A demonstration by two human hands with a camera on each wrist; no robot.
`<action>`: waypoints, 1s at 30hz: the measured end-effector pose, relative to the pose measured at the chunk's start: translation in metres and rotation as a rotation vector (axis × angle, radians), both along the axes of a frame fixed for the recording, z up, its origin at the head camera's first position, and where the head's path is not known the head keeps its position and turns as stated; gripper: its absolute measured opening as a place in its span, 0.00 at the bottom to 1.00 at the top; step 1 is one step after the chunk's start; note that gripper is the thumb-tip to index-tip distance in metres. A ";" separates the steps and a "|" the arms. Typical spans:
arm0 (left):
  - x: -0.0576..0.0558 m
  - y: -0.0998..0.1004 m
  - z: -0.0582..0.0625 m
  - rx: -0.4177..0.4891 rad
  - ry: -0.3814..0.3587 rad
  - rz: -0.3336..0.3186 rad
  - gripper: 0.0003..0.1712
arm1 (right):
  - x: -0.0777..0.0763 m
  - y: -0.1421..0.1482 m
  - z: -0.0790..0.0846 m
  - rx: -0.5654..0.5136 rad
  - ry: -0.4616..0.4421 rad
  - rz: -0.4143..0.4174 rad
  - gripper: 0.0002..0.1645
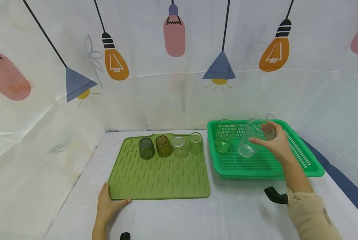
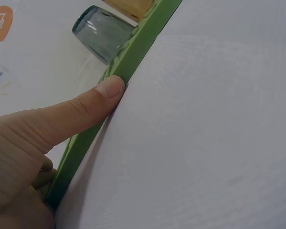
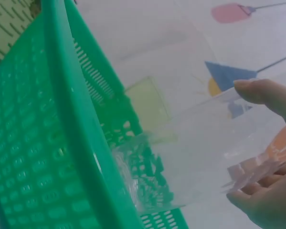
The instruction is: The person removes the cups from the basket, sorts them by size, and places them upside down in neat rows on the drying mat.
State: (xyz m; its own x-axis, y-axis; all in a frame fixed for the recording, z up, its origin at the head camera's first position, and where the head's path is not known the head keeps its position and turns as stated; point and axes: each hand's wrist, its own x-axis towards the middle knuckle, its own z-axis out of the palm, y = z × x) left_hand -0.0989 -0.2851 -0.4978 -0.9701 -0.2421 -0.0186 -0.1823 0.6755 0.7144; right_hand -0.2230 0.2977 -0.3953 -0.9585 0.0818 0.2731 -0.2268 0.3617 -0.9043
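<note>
Right fingers [image 3: 259,90] grip clear glass [image 1: 249,144], tall tumbler [image 1: 225,137] beside in basket [image 1: 254,173]; left fingers [image 2: 83,107] straight against mat [image 1: 157,183] bearing four cups [image 1: 164,147].

Green mat [image 2: 139,51] cut off by left wrist view's top edge, 1 amber glass [image 2: 134,6] too; sleeve lettering [image 1: 327,216] (tiny) unreadable.

We count four small tumblers [image 1: 147,148], two tall clear glasses [image 1: 248,140], one green mat [image 1: 160,180], one green basket [image 1: 257,174] and two hands [image 1: 107,206]; on the backdrop [image 1: 154,103] we make out two orange bulbs [image 1: 115,65], two blue lampshades [image 1: 219,68] and three pink lamps [image 1: 174,40].
</note>
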 end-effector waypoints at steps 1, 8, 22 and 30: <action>0.000 0.000 0.000 0.002 -0.001 0.000 0.74 | 0.009 -0.006 0.009 0.013 0.000 0.017 0.57; -0.001 0.000 0.001 0.011 -0.017 -0.007 0.74 | 0.047 -0.035 0.041 -0.116 0.038 0.113 0.55; -0.001 0.001 0.001 0.006 0.001 -0.003 0.73 | 0.077 -0.059 0.049 -0.384 0.176 0.340 0.48; -0.001 0.001 0.001 0.015 -0.030 -0.008 0.74 | 0.089 -0.069 0.043 -0.383 0.191 0.394 0.49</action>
State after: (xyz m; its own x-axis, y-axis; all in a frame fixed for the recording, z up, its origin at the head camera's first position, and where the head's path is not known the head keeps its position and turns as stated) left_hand -0.1003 -0.2845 -0.4972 -0.9710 -0.2335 -0.0513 -0.1982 0.6664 0.7188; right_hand -0.1343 0.2286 -0.3521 -0.8732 -0.1442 0.4656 -0.4501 -0.1280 -0.8837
